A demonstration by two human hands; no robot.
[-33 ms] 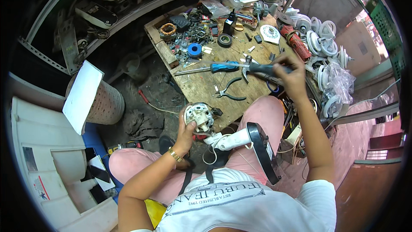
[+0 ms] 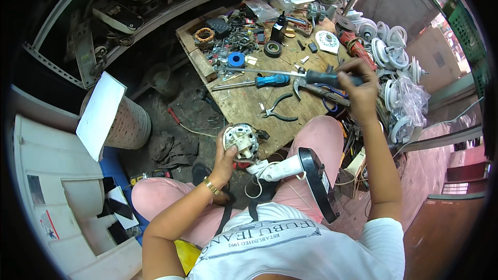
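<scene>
My left hand is wrapped round a white fan motor housing, held over the near edge of the wooden workbench. From the motor a white fan neck runs to a black-and-white base lying across my right thigh. A thin cord loops about the neck. My right hand grips a dark-handled screwdriver above the bench, its long shaft pointing left. Below it lie a hammer, a blue-handled screwdriver, cutting pliers and blue-handled scissors.
Small screws and parts crowd the bench's far left, near a blue tape roll and a black one. A red angle grinder and white plastic fan parts line the right. A perforated bin stands left.
My right hand and its screwdriver have shifted slightly; the shaft shows more sharply now. My left hand and the fan motor stay put.
</scene>
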